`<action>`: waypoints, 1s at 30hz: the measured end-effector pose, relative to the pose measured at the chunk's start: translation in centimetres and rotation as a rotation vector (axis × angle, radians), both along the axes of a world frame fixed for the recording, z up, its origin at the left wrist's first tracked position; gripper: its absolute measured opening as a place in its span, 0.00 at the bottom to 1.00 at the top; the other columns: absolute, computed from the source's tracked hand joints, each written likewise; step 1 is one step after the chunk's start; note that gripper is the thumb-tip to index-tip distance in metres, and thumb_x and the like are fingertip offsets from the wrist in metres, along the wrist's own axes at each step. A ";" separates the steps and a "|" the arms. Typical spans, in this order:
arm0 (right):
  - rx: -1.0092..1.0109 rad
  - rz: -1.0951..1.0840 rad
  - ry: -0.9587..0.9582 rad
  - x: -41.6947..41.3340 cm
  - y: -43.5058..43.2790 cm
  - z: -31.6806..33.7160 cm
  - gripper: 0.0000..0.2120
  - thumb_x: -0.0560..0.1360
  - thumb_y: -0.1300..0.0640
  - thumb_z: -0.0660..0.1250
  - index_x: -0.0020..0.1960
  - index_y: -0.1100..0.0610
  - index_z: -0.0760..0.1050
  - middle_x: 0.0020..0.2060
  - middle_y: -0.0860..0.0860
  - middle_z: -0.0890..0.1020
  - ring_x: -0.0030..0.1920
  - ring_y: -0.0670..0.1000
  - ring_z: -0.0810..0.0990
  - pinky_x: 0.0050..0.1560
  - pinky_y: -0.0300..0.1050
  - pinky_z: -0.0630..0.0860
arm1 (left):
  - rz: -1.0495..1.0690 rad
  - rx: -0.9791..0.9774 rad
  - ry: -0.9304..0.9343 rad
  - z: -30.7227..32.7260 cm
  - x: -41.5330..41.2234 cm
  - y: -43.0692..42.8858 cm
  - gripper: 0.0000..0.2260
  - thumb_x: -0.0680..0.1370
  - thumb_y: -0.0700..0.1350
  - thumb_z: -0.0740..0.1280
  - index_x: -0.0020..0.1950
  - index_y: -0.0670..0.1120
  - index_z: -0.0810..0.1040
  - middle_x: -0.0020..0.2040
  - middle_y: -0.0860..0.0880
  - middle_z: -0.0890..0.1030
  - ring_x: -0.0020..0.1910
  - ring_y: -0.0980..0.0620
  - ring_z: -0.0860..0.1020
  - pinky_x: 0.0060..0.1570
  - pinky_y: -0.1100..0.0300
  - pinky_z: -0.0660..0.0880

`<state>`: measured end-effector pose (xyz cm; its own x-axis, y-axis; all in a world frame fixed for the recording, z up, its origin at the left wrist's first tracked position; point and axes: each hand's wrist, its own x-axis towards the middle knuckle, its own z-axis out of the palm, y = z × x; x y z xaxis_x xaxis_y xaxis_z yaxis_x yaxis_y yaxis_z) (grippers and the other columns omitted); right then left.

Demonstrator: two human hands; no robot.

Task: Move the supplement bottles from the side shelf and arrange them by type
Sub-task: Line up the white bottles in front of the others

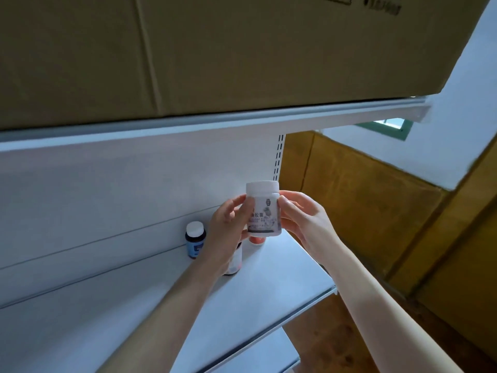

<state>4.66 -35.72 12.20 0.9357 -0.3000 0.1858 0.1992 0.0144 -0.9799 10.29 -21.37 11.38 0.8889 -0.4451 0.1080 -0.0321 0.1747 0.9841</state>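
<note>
- Gripped from 2 sides: left hand (228, 232) with fingers curled round the left side of the white bottle (263, 211), right hand (304, 219) pinching the right side with thumb and fingertips.
- Held upright in the air, just above the right end of the white shelf (255, 292) and in front of its back panel, touching no other bottle.
- Step in hand, as a judgement: looking at the label to know the type, with the placing not yet done.
- Next move, probably: finding the matching group, then lowering the bottle upright beside it. Calls for care not to knock the near bottles.
- Look of the bottle: short and wide, white plastic, broad white lid, pale label with dark characters, a small picture and a dark band at the foot. Print too blurred to read.
- Standing on the shelf: a dark bottle with blue label (195, 242) and white cap, just left of the left hand; 1 half-hidden bottle (234, 262) behind the left hand; a reddish cap (257, 240) just under the held bottle.
- Above all this, a large cardboard box (188, 49).
</note>
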 end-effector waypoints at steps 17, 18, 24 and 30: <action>0.232 0.396 0.121 3.4 13.7 -3.4 0.12 0.70 0.52 0.64 0.49 0.58 0.78 0.42 0.55 0.83 0.41 0.51 0.82 0.37 0.40 0.79 | 0.436 0.015 0.130 -1.4 -3.5 14.0 0.03 0.75 0.47 0.66 0.47 0.51 0.77 0.45 0.49 0.81 0.44 0.52 0.79 0.41 0.62 0.75; 0.228 0.421 0.124 3.4 15.4 -3.5 0.10 0.71 0.53 0.64 0.48 0.57 0.78 0.39 0.53 0.83 0.39 0.50 0.82 0.36 0.40 0.79 | 0.468 0.012 0.141 -1.4 -3.9 15.6 0.02 0.75 0.48 0.66 0.47 0.52 0.77 0.45 0.50 0.81 0.44 0.53 0.79 0.40 0.64 0.74; 0.236 0.569 0.137 2.1 26.8 -2.9 0.07 0.77 0.59 0.60 0.45 0.57 0.77 0.32 0.48 0.84 0.33 0.46 0.82 0.33 0.39 0.79 | 0.646 -0.040 0.116 -1.0 -8.0 26.5 0.04 0.77 0.44 0.63 0.46 0.51 0.77 0.42 0.49 0.81 0.36 0.59 0.80 0.34 0.68 0.75; 0.205 0.676 0.174 -1.8 41.0 -3.3 0.08 0.77 0.59 0.60 0.43 0.54 0.77 0.30 0.45 0.83 0.32 0.43 0.81 0.31 0.36 0.77 | 0.774 -0.061 0.099 -1.8 -13.7 39.8 0.04 0.77 0.46 0.64 0.48 0.51 0.77 0.40 0.53 0.80 0.35 0.61 0.79 0.34 0.68 0.75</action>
<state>2.82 5.25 8.93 0.9396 0.3417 0.0192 -0.0772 0.2662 -0.9608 -3.36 18.39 9.59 0.9506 0.3099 0.0164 -0.0794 0.1920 0.9782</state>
